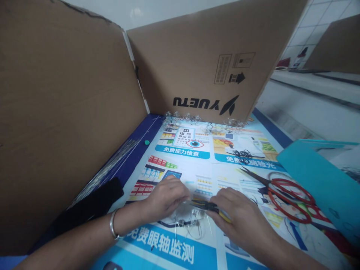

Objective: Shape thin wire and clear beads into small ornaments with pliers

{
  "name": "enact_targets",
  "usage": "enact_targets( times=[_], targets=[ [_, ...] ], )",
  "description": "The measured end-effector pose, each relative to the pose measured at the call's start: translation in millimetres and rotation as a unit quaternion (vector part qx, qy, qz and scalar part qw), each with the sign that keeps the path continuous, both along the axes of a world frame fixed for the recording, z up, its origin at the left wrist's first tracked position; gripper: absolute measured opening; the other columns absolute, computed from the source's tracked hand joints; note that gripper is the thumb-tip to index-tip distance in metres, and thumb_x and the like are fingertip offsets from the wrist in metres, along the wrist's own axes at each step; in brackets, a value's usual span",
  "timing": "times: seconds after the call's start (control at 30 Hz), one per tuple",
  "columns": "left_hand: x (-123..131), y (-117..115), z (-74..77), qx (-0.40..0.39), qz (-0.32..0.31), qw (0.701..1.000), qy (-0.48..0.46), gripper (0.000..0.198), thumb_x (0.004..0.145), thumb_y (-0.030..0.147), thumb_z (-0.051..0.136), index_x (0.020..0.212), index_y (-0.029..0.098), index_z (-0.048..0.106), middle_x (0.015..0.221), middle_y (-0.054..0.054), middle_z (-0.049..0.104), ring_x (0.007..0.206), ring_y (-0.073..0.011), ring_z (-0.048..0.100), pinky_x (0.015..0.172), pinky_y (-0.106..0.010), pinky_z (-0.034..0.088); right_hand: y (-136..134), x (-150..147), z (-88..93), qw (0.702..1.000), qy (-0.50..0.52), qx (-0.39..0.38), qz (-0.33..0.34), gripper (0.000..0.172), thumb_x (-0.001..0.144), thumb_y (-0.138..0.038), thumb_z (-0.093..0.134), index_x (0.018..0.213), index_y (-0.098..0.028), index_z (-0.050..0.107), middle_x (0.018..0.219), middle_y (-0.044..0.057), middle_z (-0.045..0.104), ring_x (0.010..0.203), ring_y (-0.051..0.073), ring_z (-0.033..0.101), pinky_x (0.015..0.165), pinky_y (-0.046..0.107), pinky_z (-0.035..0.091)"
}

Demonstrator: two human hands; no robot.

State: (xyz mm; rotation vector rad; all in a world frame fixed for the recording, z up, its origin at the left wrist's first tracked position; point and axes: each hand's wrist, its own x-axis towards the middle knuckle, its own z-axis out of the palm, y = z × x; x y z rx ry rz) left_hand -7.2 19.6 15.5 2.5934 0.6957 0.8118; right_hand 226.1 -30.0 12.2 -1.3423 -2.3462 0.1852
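Note:
My left hand (165,197) is closed in a pinch on a thin piece of wire, too fine to make out well. My right hand (242,215) is wrapped round small pliers (206,205) with yellow handles; their dark jaws point left toward my left fingertips. Under and between the hands lies a tangle of thin silver wire loops (191,223) on a printed poster (180,161) that covers the table. A silver bangle sits on my left wrist.
Red-handled scissors (284,195) lie right of my hands. A teal sheet (317,183) is at the far right. Cardboard walls (62,112) stand left and behind. A black flat object (92,204) and a bundle of straight wires (109,167) lie along the left wall. Small clear pieces (202,120) line the back.

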Motion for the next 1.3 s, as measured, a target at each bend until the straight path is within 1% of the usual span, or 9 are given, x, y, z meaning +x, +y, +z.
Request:
enact_targets(
  times=[0.13, 0.3, 0.47, 0.7, 0.83, 1.0, 1.1, 1.3],
  targets=[
    [-0.7, -1.0, -0.6, 0.025, -0.006, 1.000, 0.000, 0.015, 0.090, 0.018, 0.041, 0.083, 0.018, 0.054, 0.076, -0.003, 0.064, 0.071, -0.0145, 0.054, 0.071, -0.029, 0.037, -0.9, -0.3, 0.0, 1.000, -0.008, 0.003, 0.006, 0.010, 0.082, -0.028, 0.054, 0.083, -0.021, 0.062, 0.076, 0.004, 0.058, 0.075, 0.020, 0.052, 0.066, 0.031, 0.038],
    [-0.6, -1.3, -1.8, 0.044, -0.001, 0.999, -0.001, 0.015, 0.090, 0.017, 0.041, 0.082, 0.017, 0.054, 0.074, -0.003, 0.063, 0.070, -0.0140, 0.053, 0.069, -0.028, 0.036, -1.8, -1.4, -1.1, 0.999, -0.026, 0.046, 0.008, 0.011, 0.082, -0.027, 0.054, 0.084, -0.020, 0.063, 0.077, 0.005, 0.058, 0.076, 0.021, 0.053, 0.066, 0.032, 0.039],
    [0.2, 0.2, -5.3, 0.068, -0.010, 0.997, -0.035, 0.015, 0.090, 0.017, 0.042, 0.081, 0.017, 0.054, 0.071, -0.001, 0.061, 0.066, -0.0129, 0.052, 0.067, -0.027, 0.036, -1.8, -2.2, -1.3, 0.998, -0.039, 0.053, 0.011, 0.011, 0.082, -0.027, 0.054, 0.083, -0.020, 0.062, 0.074, 0.004, 0.058, 0.073, 0.020, 0.052, 0.063, 0.031, 0.038],
    [0.8, 0.3, -3.6, 0.079, -0.020, 0.996, -0.041, 0.015, 0.090, 0.017, 0.042, 0.081, 0.016, 0.054, 0.071, -0.001, 0.061, 0.065, -0.0120, 0.051, 0.065, -0.026, 0.035, -1.8, -2.5, -2.6, 0.999, -0.035, 0.034, 0.009, 0.012, 0.083, -0.029, 0.052, 0.082, -0.020, 0.061, 0.075, 0.004, 0.057, 0.074, 0.020, 0.052, 0.064, 0.031, 0.037],
    [1.1, 0.6, -3.7, 0.081, -0.029, 0.996, -0.038, 0.015, 0.090, 0.015, 0.042, 0.081, 0.016, 0.054, 0.071, -0.001, 0.060, 0.065, -0.0122, 0.051, 0.065, -0.026, 0.036, -2.3, -3.1, -1.7, 1.000, -0.029, -0.005, 0.012, 0.015, 0.085, -0.030, 0.049, 0.083, -0.020, 0.061, 0.076, 0.004, 0.057, 0.073, 0.020, 0.051, 0.062, 0.030, 0.036],
    [1.5, 0.8, -3.4, 0.084, -0.038, 0.995, -0.045, 0.021, 0.091, 0.017, 0.038, 0.079, 0.016, 0.055, 0.068, -0.002, 0.060, 0.063, -0.0123, 0.051, 0.064, -0.026, 0.036, -2.7, -3.5, -0.4, 0.998, -0.031, -0.052, 0.011, 0.015, 0.084, -0.031, 0.049, 0.083, -0.021, 0.060, 0.076, 0.005, 0.057, 0.073, 0.020, 0.050, 0.061, 0.030, 0.034],
    [1.8, 0.5, -2.2, 0.088, -0.041, 0.994, -0.048, 0.023, 0.091, 0.018, 0.037, 0.077, 0.016, 0.056, 0.066, -0.002, 0.060, 0.062, -0.0120, 0.051, 0.063, -0.026, 0.036, -2.5, -3.4, -0.6, 0.997, -0.035, -0.060, 0.014, 0.017, 0.085, -0.033, 0.048, 0.083, -0.021, 0.060, 0.077, 0.005, 0.057, 0.074, 0.020, 0.050, 0.061, 0.030, 0.034],
    [0.9, 1.0, -2.6, 0.088, -0.051, 0.994, -0.041, 0.021, 0.089, 0.014, 0.037, 0.078, 0.017, 0.056, 0.067, -0.002, 0.060, 0.063, -0.0118, 0.052, 0.064, -0.026, 0.037, -1.3, -4.0, 0.6, 0.997, -0.047, -0.062, 0.018, 0.018, 0.086, -0.034, 0.046, 0.083, -0.021, 0.059, 0.077, 0.005, 0.058, 0.073, 0.019, 0.051, 0.060, 0.029, 0.033]
  ],
)
